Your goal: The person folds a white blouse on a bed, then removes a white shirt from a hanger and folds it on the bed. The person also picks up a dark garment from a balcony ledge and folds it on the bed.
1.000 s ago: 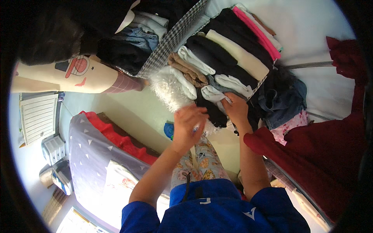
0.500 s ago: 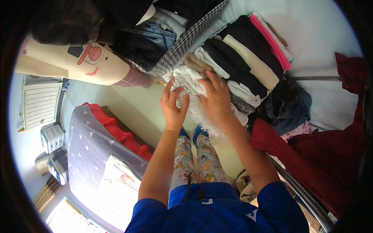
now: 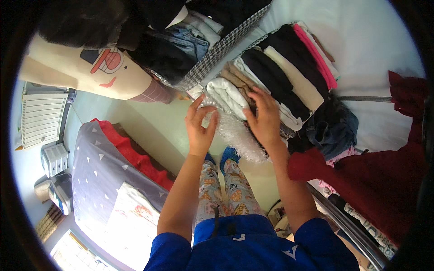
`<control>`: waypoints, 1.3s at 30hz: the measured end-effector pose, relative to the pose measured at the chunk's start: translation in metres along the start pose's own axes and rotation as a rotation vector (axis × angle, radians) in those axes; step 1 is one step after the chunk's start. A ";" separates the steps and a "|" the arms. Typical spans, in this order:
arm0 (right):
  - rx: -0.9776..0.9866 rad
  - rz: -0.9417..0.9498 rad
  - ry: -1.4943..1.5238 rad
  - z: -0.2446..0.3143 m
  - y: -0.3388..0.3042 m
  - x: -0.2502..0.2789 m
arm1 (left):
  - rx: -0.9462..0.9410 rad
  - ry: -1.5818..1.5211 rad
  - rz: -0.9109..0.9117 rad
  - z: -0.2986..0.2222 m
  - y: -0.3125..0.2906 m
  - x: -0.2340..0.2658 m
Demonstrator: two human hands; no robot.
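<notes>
right hand (image 3: 266, 118) flat, pressing on folded stack (image 3: 253, 86) | left hand (image 3: 200, 128) open, fingertips at white fuzzy cloth (image 3: 235, 133) | cloth lies between hands, long axis running near-right.

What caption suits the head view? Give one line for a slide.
Left hand and right hand press a fluffy white garment against stacked folded clothes.

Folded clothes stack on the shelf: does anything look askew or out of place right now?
Yes. A white fuzzy garment hangs loose off the front of the folded clothes stack, dangling below the neat row instead of lying folded in it. The left hand touches its upper edge; the right hand presses on the stack beside it.
</notes>
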State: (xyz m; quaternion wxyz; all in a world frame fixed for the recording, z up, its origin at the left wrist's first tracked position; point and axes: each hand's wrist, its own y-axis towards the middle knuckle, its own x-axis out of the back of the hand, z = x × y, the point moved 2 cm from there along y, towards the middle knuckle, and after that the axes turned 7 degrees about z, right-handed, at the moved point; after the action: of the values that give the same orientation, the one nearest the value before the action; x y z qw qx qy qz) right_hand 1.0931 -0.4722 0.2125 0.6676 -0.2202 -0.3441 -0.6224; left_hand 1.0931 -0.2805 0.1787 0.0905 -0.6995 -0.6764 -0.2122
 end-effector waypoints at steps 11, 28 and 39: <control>-0.005 0.224 -0.053 0.019 -0.042 -0.012 | -0.339 0.606 0.365 -0.035 0.062 -0.044; -0.247 -0.182 -0.213 -0.046 -0.067 0.039 | -0.370 0.558 0.239 -0.026 0.056 -0.051; -0.324 -0.129 -0.168 -0.025 -0.084 0.030 | -0.356 0.566 0.233 -0.026 0.054 -0.053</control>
State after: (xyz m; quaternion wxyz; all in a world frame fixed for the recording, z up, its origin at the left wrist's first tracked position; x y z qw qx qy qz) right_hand 1.0152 -0.5214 0.2071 0.5512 -0.3534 -0.3074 -0.6905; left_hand 1.1422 -0.3428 0.1888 0.1743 -0.6902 -0.4927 -0.5005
